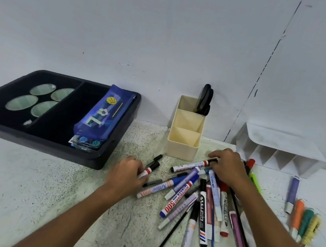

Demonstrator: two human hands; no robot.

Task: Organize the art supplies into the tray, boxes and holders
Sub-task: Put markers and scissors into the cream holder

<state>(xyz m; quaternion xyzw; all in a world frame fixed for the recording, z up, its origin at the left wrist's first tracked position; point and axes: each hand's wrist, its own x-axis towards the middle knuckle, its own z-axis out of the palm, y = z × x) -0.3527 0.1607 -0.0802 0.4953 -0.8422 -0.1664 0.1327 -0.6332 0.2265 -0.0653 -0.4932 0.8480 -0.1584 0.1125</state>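
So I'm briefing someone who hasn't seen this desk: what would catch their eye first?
Probably the heap of markers sprawled across the table's middle, with the left hand gripping one marker at its edge and the right hand reaching into its far side. Next, the black tray at left holding a blue pencil case, and the cream holder by the wall with black scissors standing in it.
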